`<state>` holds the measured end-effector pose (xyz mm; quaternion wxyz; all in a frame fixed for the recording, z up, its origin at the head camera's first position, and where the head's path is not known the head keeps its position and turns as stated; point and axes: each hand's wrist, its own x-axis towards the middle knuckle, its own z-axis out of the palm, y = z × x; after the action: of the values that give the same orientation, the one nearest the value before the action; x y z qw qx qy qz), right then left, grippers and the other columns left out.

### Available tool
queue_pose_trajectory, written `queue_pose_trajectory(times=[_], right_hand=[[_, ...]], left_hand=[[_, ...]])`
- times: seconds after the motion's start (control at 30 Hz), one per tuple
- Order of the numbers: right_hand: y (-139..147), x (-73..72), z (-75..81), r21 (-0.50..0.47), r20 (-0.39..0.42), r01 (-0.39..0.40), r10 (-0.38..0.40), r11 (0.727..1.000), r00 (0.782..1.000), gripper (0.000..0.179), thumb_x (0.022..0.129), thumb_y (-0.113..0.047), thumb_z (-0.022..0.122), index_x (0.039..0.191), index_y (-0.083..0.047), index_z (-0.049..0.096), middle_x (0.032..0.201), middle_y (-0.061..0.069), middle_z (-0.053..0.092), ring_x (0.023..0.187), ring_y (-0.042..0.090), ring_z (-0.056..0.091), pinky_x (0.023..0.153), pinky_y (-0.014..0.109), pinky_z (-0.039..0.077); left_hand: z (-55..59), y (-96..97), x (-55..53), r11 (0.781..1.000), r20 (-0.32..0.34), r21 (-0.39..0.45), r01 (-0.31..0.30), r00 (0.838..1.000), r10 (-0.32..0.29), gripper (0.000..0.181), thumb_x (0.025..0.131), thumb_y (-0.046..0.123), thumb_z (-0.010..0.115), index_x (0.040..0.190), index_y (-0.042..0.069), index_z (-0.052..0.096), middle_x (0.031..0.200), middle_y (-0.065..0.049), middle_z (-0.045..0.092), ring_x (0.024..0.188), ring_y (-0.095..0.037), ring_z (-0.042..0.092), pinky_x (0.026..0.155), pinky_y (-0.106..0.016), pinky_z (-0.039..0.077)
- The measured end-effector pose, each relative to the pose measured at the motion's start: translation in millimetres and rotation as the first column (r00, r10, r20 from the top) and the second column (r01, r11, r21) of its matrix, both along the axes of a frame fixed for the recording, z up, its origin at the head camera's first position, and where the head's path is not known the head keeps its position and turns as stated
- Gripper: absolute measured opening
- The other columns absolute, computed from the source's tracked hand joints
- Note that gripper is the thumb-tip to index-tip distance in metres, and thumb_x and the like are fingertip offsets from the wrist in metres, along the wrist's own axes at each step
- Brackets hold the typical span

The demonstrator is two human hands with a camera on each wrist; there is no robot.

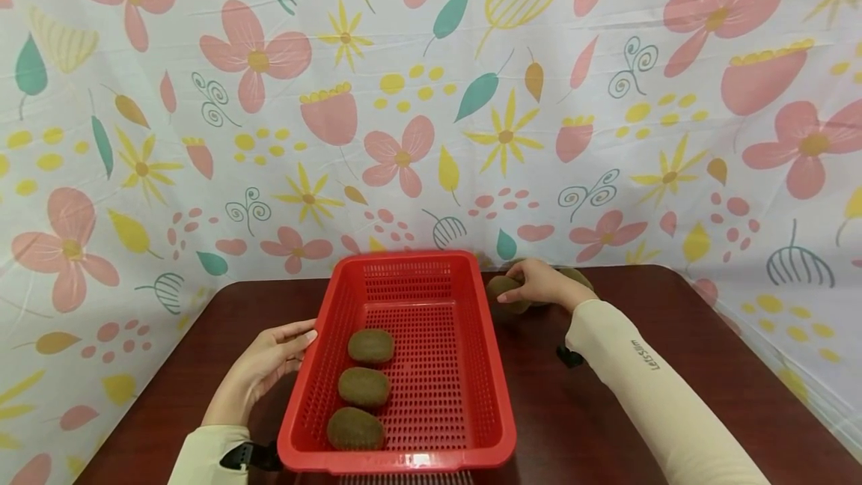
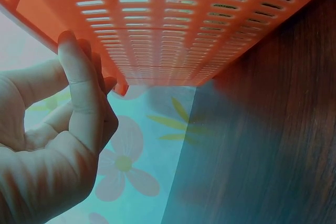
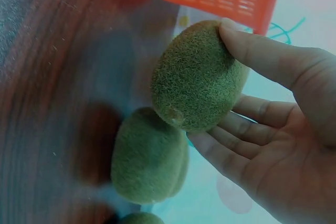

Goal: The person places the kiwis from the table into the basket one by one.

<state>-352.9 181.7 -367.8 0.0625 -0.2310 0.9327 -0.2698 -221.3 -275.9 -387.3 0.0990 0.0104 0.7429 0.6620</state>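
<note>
- Largest in my view is the flowered sheet [image 1: 404, 28], hanging across the far side.
- In front of it I have the dark table [image 1: 572, 425].
- The red basket [image 1: 397, 461] sits mid-table; I judge it light and slightly flexible, best held by its rim.
- My left hand [image 1: 269, 361] has loosely bent fingers touching the basket's left rim; I cannot tell how firmly.
- My right hand [image 1: 544, 283], at the far right, holds a kiwi between thumb and fingers.
- That held kiwi [image 3: 197, 77] is just right of the basket; I expect light weight, fuzzy grip and bruisable flesh, so I'd hold its middle gently.
- Three kiwis [image 1: 364, 386] line the basket's left side, near to middle.
- More loose kiwis [image 3: 147, 158] lie by the right hand; I cannot count them surely.
</note>
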Motion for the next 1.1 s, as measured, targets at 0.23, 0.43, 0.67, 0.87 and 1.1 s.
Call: queue_pose_trajectory(times=[0.23,0.43,0.67,0.87,1.1], right_hand=[[9.2,3.8,15.1,0.002,0.016,0.016,-0.016,1.0,1.0,0.055,0.085,-0.032,0.074,0.119,0.009,0.062,0.112,0.02,0.065,0.097,0.028,0.061,0.084,0.043,0.049],[14.3,7.3,27.9,-0.025,0.006,0.002,-0.002,1.0,1.0,0.038,0.086,-0.029,0.073,0.104,0.004,0.069,0.084,0.01,0.066,0.076,0.021,0.057,0.068,0.033,0.047],[13.2,10.4,42.1,-0.133,0.02,-0.05,0.053,0.99,0.998,0.023,0.087,-0.021,0.073,0.079,0.0,0.067,0.062,0.001,0.052,0.06,0.014,0.045,0.057,0.026,0.037],[5.1,11.4,56.8,-0.098,-0.07,-0.033,0.026,0.995,0.997,0.035,0.086,-0.023,0.074,0.066,-0.006,0.05,0.053,-0.005,0.032,0.05,0.01,0.028,0.051,0.024,0.027],[-10.6,12.8,74.7,-0.052,-0.129,-0.006,-0.001,0.999,0.992,0.045,0.084,-0.028,0.075,0.06,-0.011,0.041,0.052,-0.005,0.027,0.048,0.01,0.025,0.05,0.025,0.026]], left_hand=[[0.9,0.4,0.5,1.0,-0.002,-0.003,0.005,1.0,-0.005,0.056,0.097,0.019,0.058,0.144,-0.006,0.038,0.103,-0.004,0.068,0.079,-0.015,0.065,0.071,-0.029,0.055],[2.5,1.1,0.8,1.0,-0.009,-0.011,0.014,1.0,-0.014,0.057,0.098,0.02,0.057,0.144,-0.006,0.037,0.103,-0.004,0.068,0.079,-0.015,0.064,0.072,-0.029,0.055],[2.1,1.1,0.8,1.0,-0.006,-0.013,0.005,1.0,-0.005,0.057,0.098,0.02,0.058,0.144,-0.007,0.037,0.104,-0.004,0.068,0.079,-0.015,0.064,0.072,-0.029,0.055],[1.2,0.8,0.7,1.0,-0.008,-0.012,0.006,1.0,-0.006,0.057,0.098,0.02,0.058,0.144,-0.007,0.037,0.104,-0.005,0.068,0.079,-0.016,0.064,0.072,-0.029,0.055],[2.1,1.1,0.9,1.0,-0.003,-0.009,0.008,1.0,-0.008,0.057,0.098,0.02,0.058,0.144,-0.007,0.037,0.104,-0.005,0.068,0.08,-0.016,0.065,0.072,-0.029,0.055]])
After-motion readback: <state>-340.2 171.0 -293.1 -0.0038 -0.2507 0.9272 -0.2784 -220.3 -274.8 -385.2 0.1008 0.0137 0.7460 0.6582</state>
